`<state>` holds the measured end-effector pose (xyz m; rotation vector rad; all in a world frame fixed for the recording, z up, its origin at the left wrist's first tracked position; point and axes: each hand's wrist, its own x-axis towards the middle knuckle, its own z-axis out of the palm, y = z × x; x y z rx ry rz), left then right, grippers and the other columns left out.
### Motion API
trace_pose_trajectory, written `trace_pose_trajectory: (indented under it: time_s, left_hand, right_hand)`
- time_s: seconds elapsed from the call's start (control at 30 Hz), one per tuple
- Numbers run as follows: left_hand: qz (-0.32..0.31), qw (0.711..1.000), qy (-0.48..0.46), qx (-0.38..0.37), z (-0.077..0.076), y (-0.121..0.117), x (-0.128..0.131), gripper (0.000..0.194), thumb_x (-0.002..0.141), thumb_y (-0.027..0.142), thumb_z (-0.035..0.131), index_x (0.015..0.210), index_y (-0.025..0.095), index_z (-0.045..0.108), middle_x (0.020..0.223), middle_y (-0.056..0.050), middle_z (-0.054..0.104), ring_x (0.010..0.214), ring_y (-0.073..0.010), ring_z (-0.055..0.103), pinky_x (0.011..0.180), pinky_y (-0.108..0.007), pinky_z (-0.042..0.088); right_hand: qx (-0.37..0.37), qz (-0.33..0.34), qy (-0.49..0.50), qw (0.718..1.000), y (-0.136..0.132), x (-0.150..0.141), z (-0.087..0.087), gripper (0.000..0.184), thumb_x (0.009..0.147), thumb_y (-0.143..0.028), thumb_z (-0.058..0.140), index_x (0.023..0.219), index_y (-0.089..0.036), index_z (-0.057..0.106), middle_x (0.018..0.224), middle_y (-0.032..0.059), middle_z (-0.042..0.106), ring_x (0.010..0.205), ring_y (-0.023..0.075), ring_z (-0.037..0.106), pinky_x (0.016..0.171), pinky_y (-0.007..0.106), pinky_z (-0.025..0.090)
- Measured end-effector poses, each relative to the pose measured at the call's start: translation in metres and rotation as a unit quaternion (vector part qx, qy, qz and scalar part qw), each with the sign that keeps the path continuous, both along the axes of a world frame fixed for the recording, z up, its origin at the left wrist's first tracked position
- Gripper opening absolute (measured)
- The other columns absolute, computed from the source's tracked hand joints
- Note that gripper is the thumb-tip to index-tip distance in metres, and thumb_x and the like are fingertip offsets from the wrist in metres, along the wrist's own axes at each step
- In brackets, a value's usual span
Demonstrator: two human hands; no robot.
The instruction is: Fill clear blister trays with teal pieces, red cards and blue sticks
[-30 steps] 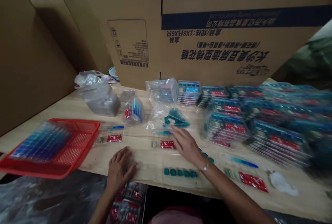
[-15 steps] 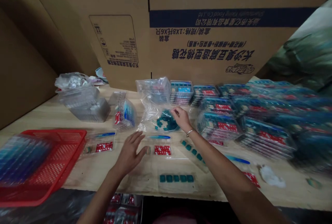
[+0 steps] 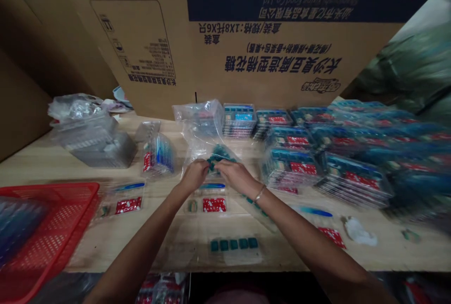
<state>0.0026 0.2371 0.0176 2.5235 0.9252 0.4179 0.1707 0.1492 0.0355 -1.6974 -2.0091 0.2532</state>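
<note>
Our left hand and right hand meet at the fingertips, both narrowed and bunched over a small heap of teal pieces. The heap sits just ahead of the hands, at the foot of a clear plastic bag. We cannot tell whether the fingers have closed on any piece, because they cover the heap's near edge. Drawn in this tightly, the hands look placed for fine picking rather than a broad grab. The heap has no clear long axis and points no particular way.

Just nearer us than the hands, a blue plastic stick lies crosswise with a red packet beside it. Nearer still, a row of five teal pieces runs side to side on a clear strip. Below the right wrist, a second strip of teal pieces slants toward our right. The even spacing seems meant to keep each piece separate and easy to see.

Left of the left hand stands a red plastic basket on the wooden table. Right of the right hand, wrapped stacks of trays with red labels crowd together. Ahead of both hands, a printed cardboard carton rises behind the table.
</note>
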Motion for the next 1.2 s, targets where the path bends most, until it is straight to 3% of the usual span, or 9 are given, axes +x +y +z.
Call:
trace_pose_trajectory:
  time_s: [0.2, 0.4, 0.5, 0.63, 0.73, 0.87, 0.93, 1.03, 1.2]
  left_hand:
    - [-0.009, 0.999, 0.013, -0.036, -0.021, 0.013, 0.007, 0.041, 0.068, 0.011, 0.06, 0.108, 0.019, 0.064, 0.103, -0.007, 0.066, 0.086, -0.0195, 0.064, 0.08, -0.03, 0.051]
    - [-0.017, 0.999, 0.016, -0.024, -0.023, 0.01, 0.008, 0.069, 0.067, 0.007, 0.06, 0.133, 0.02, 0.044, 0.13, -0.013, 0.052, 0.12, -0.0262, 0.049, 0.1, -0.038, 0.041]
    - [-0.02, 0.999, 0.029, 0.004, -0.025, 0.008, 0.013, 0.055, 0.072, 0.005, 0.056, 0.125, 0.02, 0.052, 0.134, -0.014, 0.048, 0.124, -0.0269, 0.046, 0.103, -0.04, 0.038]
    - [0.03, 0.999, 0.027, -0.005, -0.024, 0.006, 0.016, 0.04, 0.077, 0.004, 0.048, 0.114, 0.014, 0.059, 0.129, -0.019, 0.051, 0.112, -0.0285, 0.055, 0.096, -0.042, 0.043]
    - [0.048, 0.999, 0.006, -0.015, -0.017, 0.003, 0.014, 0.039, 0.077, 0.0, 0.044, 0.11, 0.012, 0.06, 0.125, -0.019, 0.054, 0.107, -0.028, 0.057, 0.093, -0.042, 0.044]
    - [0.052, 0.996, -0.07, -0.036, -0.006, -0.008, 0.011, 0.031, 0.078, 0.007, 0.051, 0.104, 0.017, 0.063, 0.117, -0.012, 0.061, 0.108, -0.024, 0.057, 0.097, -0.039, 0.042]
    - [0.069, 0.968, -0.194, -0.142, -0.004, -0.017, 0.013, 0.022, 0.076, 0.016, 0.059, 0.097, 0.017, 0.064, 0.101, -0.009, 0.067, 0.095, -0.0221, 0.062, 0.087, -0.037, 0.047]
    - [0.104, 0.881, -0.344, -0.307, -0.002, -0.037, 0.012, 0.018, 0.071, 0.028, 0.066, 0.083, 0.015, 0.064, 0.078, -0.004, 0.067, 0.071, -0.0169, 0.063, 0.07, -0.031, 0.051]
    - [0.139, 0.754, -0.432, -0.475, 0.008, -0.085, -0.026, 0.033, 0.051, 0.026, 0.082, 0.075, 0.015, 0.063, 0.07, 0.002, 0.064, 0.065, -0.0101, 0.058, 0.066, -0.023, 0.047]
  right_hand:
    - [-0.077, -0.125, -0.036, 0.988, 0.027, 0.011, -0.038, 0.025, 0.075, 0.002, 0.047, 0.084, -0.012, 0.065, 0.073, 0.0142, 0.066, 0.069, 0.0243, 0.063, 0.062, 0.033, 0.046]
    - [-0.099, -0.115, 0.019, 0.988, 0.047, 0.021, -0.05, 0.042, 0.063, -0.001, 0.064, 0.102, -0.014, 0.062, 0.081, 0.0087, 0.068, 0.074, 0.0216, 0.065, 0.064, 0.028, 0.048]
    - [-0.097, -0.09, 0.068, 0.989, 0.044, 0.021, -0.057, 0.049, 0.065, -0.005, 0.064, 0.112, -0.014, 0.057, 0.085, 0.0047, 0.068, 0.065, 0.0147, 0.063, 0.058, 0.024, 0.049]
    - [-0.061, -0.085, 0.111, 0.988, 0.032, 0.021, -0.062, 0.037, 0.072, -0.004, 0.052, 0.106, -0.016, 0.06, 0.093, 0.0049, 0.066, 0.071, 0.0127, 0.062, 0.066, 0.024, 0.05]
    - [-0.025, -0.078, 0.123, 0.989, 0.023, 0.019, -0.057, 0.025, 0.073, -0.005, 0.05, 0.09, -0.017, 0.065, 0.09, 0.0048, 0.064, 0.08, 0.0153, 0.061, 0.075, 0.027, 0.047]
    - [0.036, -0.067, 0.16, 0.984, 0.016, 0.009, -0.044, 0.021, 0.076, -0.01, 0.049, 0.088, -0.018, 0.065, 0.084, 0.003, 0.062, 0.075, 0.0147, 0.058, 0.073, 0.027, 0.045]
    - [0.067, -0.06, 0.214, 0.973, 0.014, -0.001, -0.037, 0.016, 0.076, -0.013, 0.051, 0.085, -0.018, 0.063, 0.079, 0.0015, 0.06, 0.07, 0.0138, 0.056, 0.067, 0.026, 0.045]
    - [0.06, -0.041, 0.3, 0.951, 0.001, -0.018, -0.025, 0.007, 0.075, -0.017, 0.053, 0.079, -0.018, 0.059, 0.073, -0.0002, 0.058, 0.064, 0.0123, 0.054, 0.06, 0.024, 0.044]
    - [-0.052, 0.049, 0.42, 0.905, -0.043, -0.042, -0.01, 0.01, 0.076, -0.028, 0.061, 0.079, -0.018, 0.062, 0.084, 0.0022, 0.059, 0.073, 0.0133, 0.057, 0.065, 0.025, 0.045]
